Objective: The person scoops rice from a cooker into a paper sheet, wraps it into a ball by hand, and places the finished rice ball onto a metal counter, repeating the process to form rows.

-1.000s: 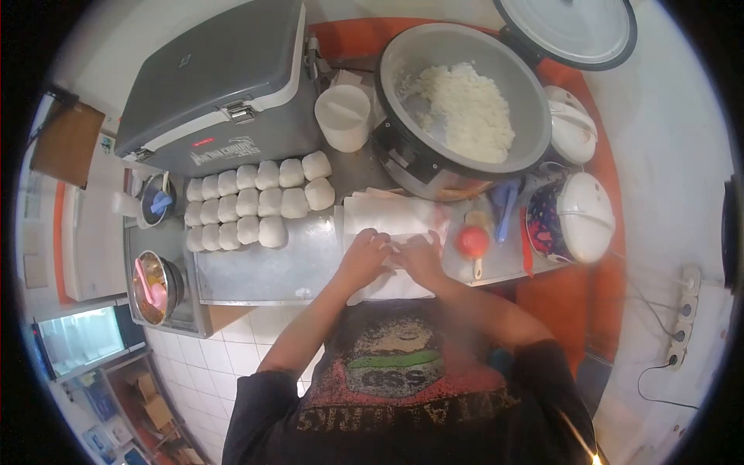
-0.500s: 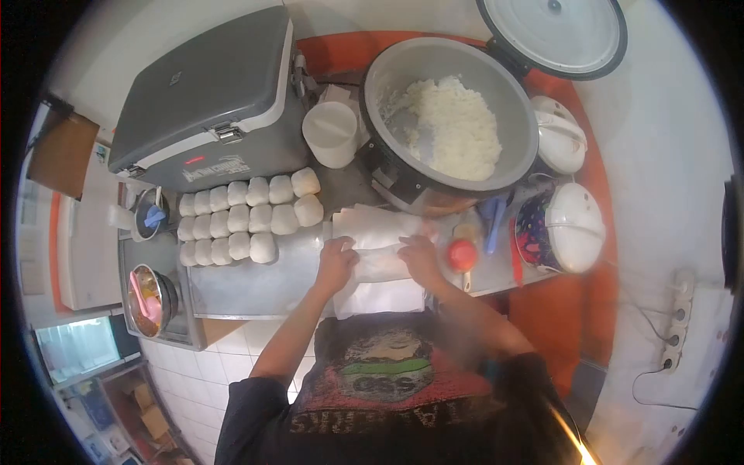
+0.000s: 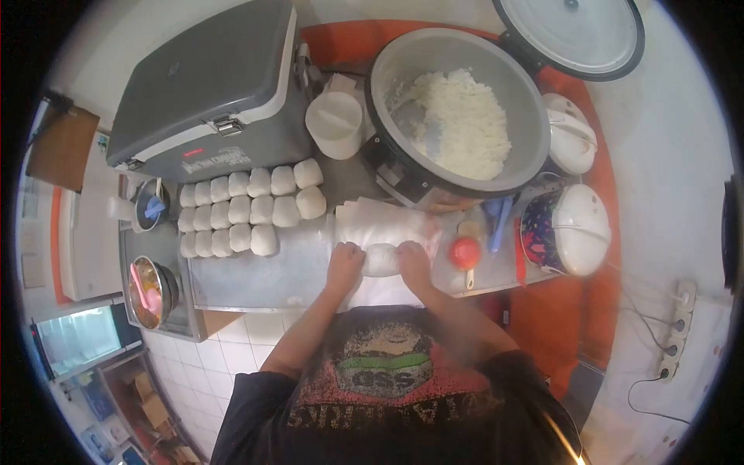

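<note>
A rounded white paper parcel [image 3: 380, 261] lies between my two hands at the front of the table. My left hand [image 3: 346, 263] is closed on its left end, fingers curled in. On the opposite end my right hand [image 3: 413, 263] is closed the same way. What is inside the paper is hidden. Beyond the parcel lies a stack of white paper sheets [image 3: 380, 221], and more white paper [image 3: 384, 293] shows on the near side. A red scoop [image 3: 465, 253] with a pale handle rests to the right of my right hand.
Several finished white parcels [image 3: 240, 208] stand in rows at left, before a grey cool box [image 3: 209, 85]. A large open rice cooker [image 3: 535, 147] holds white rice [image 3: 465, 128]. Also there are a white canister [image 3: 335, 124], a patterned pot [image 3: 577, 229] and a bowl of food [image 3: 151, 294].
The flat folded paper between my hands is now a rounded parcel. My fingers have curled in at both of its ends, and both hands sit slightly nearer my body.
</note>
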`<state>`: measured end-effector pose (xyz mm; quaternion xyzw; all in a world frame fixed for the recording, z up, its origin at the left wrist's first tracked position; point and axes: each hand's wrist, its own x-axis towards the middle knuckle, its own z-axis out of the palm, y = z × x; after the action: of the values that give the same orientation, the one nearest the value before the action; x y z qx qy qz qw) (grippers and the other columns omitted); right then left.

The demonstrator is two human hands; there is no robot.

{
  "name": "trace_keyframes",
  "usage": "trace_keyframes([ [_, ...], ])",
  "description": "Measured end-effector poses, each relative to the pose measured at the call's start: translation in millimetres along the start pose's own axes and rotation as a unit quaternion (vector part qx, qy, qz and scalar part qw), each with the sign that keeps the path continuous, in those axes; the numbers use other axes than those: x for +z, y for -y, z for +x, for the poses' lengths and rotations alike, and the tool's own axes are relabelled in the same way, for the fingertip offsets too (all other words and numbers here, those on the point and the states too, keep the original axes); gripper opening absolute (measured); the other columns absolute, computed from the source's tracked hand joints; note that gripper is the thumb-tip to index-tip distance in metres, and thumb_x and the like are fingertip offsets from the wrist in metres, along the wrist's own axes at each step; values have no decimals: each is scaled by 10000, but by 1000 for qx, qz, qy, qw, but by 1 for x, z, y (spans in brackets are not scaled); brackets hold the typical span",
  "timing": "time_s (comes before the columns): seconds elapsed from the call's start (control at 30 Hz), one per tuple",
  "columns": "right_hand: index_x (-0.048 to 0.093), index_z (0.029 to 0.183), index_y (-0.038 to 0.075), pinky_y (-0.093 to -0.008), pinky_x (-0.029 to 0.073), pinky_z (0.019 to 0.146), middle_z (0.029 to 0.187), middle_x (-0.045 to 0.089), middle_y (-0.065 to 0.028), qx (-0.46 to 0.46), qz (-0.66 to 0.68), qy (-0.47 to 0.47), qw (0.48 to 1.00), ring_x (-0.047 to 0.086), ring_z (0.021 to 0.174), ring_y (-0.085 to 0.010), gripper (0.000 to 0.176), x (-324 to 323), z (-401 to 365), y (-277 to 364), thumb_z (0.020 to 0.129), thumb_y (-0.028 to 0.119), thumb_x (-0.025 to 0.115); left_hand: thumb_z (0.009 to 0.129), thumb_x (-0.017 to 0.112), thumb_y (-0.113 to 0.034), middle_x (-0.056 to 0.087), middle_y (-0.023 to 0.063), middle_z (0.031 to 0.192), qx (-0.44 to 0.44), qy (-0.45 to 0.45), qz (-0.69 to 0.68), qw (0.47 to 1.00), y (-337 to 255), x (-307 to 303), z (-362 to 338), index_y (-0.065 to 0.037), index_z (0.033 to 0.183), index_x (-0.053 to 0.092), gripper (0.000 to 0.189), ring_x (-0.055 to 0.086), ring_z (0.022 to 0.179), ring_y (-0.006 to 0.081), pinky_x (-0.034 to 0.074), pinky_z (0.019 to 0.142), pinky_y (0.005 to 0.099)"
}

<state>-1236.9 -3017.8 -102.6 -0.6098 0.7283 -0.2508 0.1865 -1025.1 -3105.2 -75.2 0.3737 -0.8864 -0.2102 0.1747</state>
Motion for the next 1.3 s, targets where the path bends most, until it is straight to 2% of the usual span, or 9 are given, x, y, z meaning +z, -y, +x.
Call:
trace_keyframes([
  [0.17, 664, 1153, 85, -492, 438, 940, 1052, 665, -111, -169, -102, -58, 979, 592, 1035, -311, 370, -54, -14, 27, 795, 39, 582, 793, 594, -90, 589, 97, 985, 5, 83, 62, 995, -22, -34, -10, -72, 1091, 673, 309, 529, 940, 308, 425, 822, 448],
  [0.27, 653, 1202, 94, -540, 412, 925, 1013, 677, -93, -162, -103, -42, 980, 619, 1003, -299, 425, -37, -26, 3, 785, 40, 591, 778, 645, -110, 594, 75, 1051, 12, 104, 54, 993, -13, -24, -20, -86, 1129, 682, 354, 508, 991, 302, 405, 865, 465],
  [0.37, 592, 1250, 122, -450, 367, 980, 945, 708, -88, 2, -81, 185, 979, 605, 1139, -283, 447, -38, -2, -4, 811, 37, 598, 783, 657, -147, 605, 56, 1013, 23, 124, 19, 992, 16, -11, -9, -120, 1063, 706, 285, 521, 974, 301, 404, 847, 459],
  [0.47, 657, 1013, 68, -469, 463, 759, 944, 682, -120, 40, -10, 87, 995, 656, 865, -317, 242, -19, 21, -14, 780, 45, 599, 797, 634, -160, 612, 52, 934, 5, 163, -27, 986, 33, -8, 18, -149, 933, 729, 167, 545, 931, 291, 413, 789, 446],
  [0.57, 666, 999, 68, -507, 508, 829, 893, 701, -152, 155, -53, 127, 978, 681, 967, -351, 177, -6, 50, -2, 849, 52, 573, 806, 628, -159, 618, 51, 904, -17, 133, 4, 991, 21, -2, 31, -160, 839, 718, 96, 551, 894, 284, 421, 764, 433],
  [0.67, 685, 1003, 44, -507, 559, 767, 885, 700, -183, 32, -147, 69, 986, 699, 862, -387, 188, 12, 58, -13, 859, 96, 577, 812, 616, -154, 604, 64, 864, -61, 55, 72, 994, -7, -6, 38, -143, 792, 686, 73, 552, 863, 278, 430, 739, 423],
  [0.87, 670, 1086, -16, -472, 517, 917, 1146, 629, -285, 292, -58, 203, 933, 632, 1081, -384, 380, -7, 59, 27, 841, 273, 646, 808, 587, -116, 567, 91, 858, 7, 2, 96, 995, -21, 10, -5, -58, 869, 649, 105, 548, 858, 273, 433, 727, 422],
  [1.07, 566, 1138, -12, -507, 463, 894, 1077, 592, -250, 251, -96, 10, 963, 593, 1006, -404, 666, 4, 31, 97, 710, 444, 794, 828, 574, -83, 581, 95, 966, -6, 8, 59, 998, -29, 2, -20, -32, 976, 642, 171, 525, 904, 296, 428, 762, 438],
  [1.3, 491, 1197, 5, -434, 492, 872, 1164, 541, -230, 186, 255, -54, 947, 586, 1019, -378, 667, -3, 16, 93, 690, 268, 835, 960, 553, -170, 584, 98, 1238, -151, 41, -245, 957, -24, -10, -32, -3, 1165, 626, 275, 493, 1096, 297, 395, 987, 402],
])
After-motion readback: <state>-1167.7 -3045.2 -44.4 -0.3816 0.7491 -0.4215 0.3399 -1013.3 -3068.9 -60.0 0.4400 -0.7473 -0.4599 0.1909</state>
